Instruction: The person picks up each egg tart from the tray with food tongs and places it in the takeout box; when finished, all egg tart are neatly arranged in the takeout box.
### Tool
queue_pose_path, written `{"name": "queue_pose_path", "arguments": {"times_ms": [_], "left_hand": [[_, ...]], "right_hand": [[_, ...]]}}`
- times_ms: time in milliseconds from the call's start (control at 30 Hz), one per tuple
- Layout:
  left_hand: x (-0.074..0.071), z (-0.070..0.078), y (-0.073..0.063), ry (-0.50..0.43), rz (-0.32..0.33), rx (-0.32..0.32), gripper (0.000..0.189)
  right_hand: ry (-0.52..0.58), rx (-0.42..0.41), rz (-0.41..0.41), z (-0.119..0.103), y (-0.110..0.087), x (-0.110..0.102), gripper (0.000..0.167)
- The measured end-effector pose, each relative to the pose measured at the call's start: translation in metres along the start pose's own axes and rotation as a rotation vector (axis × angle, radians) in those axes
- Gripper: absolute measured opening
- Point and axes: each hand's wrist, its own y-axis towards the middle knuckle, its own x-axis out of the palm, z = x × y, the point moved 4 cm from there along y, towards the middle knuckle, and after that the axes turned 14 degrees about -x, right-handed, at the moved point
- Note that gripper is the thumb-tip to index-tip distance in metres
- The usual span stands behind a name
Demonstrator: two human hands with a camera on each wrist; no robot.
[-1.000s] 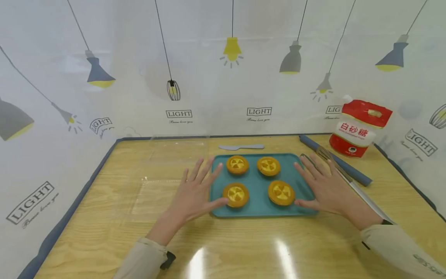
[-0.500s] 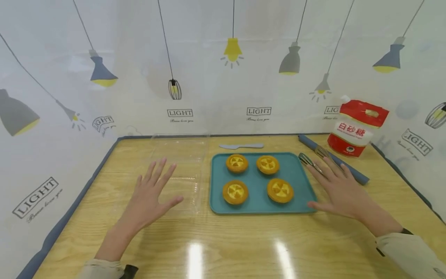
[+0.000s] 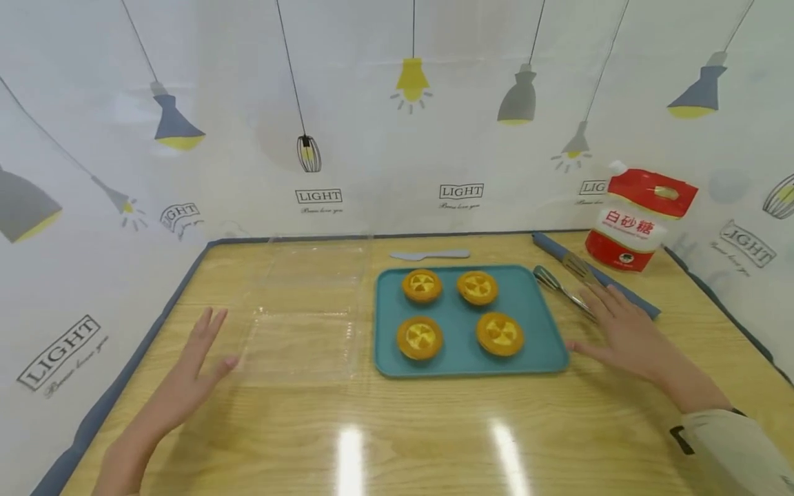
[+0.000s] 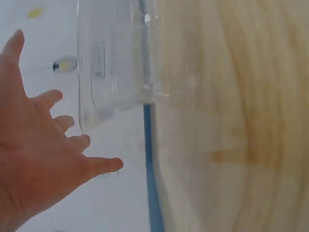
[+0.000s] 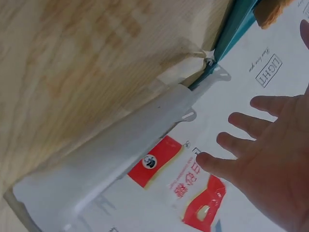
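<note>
My left hand (image 3: 180,386), fingers stretched out, hovers left of a clear plastic box (image 3: 298,344) whose lid stands spread open behind it. The palm faces inward in the left wrist view, with nothing in it. On the right, my right hand (image 3: 633,337) is spread and holds nothing; it hovers over the utensils beside a teal tray (image 3: 459,324). Several egg tarts (image 3: 420,337) sit on that tray in two rows. A whisk-like metal utensil (image 3: 555,281) lies at the tray's right edge, partly hidden by the right hand.
A grey table knife (image 3: 430,255) lies behind the tray. At the back right are a slotted utensil (image 3: 578,266), a long blue roll (image 3: 633,300) and a red and white sugar bag (image 3: 642,220). Printed cloth walls (image 3: 366,151) enclose the wooden table (image 3: 428,427) at back and sides.
Both hands have moved apart from above the tray's sides: the left far to the left past the clear box, the right a little rightward. Tray, tarts and box stay put.
</note>
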Motion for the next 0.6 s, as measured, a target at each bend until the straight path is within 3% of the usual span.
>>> {"name": "queue_pose_path", "arguments": {"times_ms": [167,400,600], "left_hand": [[-0.007,-0.012,0.002,-0.206,-0.073,-0.084,0.058],[0.000,-0.016,0.006,-0.436,-0.157,-0.125,0.047],[0.009,-0.019,0.008,-0.480,-0.157,-0.115,0.049]], "right_hand": [[0.108,0.046,-0.002,0.013,-0.002,0.001,0.094],[0.217,0.147,-0.030,0.027,-0.005,-0.001,0.094],[0.227,0.219,-0.063,0.035,-0.007,-0.001,0.096]]}}
